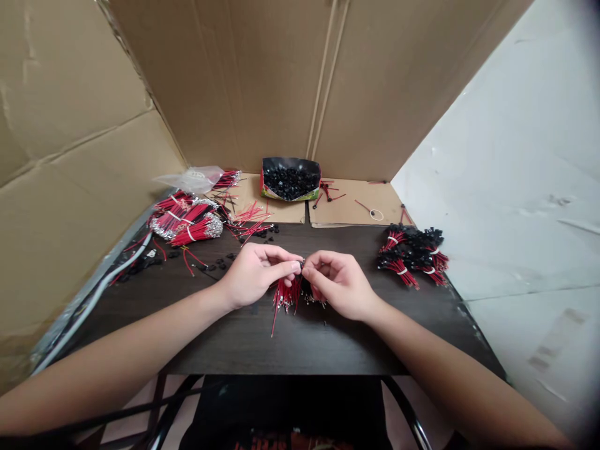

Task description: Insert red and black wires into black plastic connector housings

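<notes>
My left hand (255, 272) and my right hand (337, 281) meet over the middle of a dark wooden table (290, 344). Both are closed in a pinch around a small black connector (302, 265) held between their fingertips. A loose bunch of short red wires (287, 295) hangs below the fingers and rests on the table between the hands. Which hand bears the bunch is hidden by the fingers.
Tied bundles of red wires (187, 224) lie at the left, with a clear plastic bag (192, 179) behind them. Bundles with black connectors (412, 250) sit at the right. An open box of black connectors (290, 180) stands at the back. Cardboard walls (70, 156) enclose the table.
</notes>
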The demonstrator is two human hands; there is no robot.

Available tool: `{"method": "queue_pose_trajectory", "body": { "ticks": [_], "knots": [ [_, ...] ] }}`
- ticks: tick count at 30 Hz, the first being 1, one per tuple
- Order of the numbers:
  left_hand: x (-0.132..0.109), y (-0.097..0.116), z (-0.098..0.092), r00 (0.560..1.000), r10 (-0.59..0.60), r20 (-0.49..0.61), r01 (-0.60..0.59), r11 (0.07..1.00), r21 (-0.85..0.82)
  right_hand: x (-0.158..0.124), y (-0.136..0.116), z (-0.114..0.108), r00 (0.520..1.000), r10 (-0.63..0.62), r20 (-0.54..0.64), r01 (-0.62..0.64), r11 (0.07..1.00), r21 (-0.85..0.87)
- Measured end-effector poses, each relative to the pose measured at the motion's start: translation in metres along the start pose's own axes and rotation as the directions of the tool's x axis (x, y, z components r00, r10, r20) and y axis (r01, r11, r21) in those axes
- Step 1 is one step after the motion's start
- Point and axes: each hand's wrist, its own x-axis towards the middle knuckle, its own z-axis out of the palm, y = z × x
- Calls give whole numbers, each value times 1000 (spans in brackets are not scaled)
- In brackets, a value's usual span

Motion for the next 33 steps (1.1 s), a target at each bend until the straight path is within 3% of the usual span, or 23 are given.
{"method": "queue_pose_trajectory", "body": {
  "ticks": [18,27,33],
  "knots": [
    [-1,3,-1,999,-36,22,36,999,25,-4,2,-3,999,-48,26,52,983,-176],
    [0,6,0,1000,-19,11,18,999,39,-2,-1,-2,999,-48,18,49,993,-109],
    [3,8,-6,999,-4,-33,4,1000,9,0,-1,-4,998,-55,12,56,986,-155]
  ]
}}
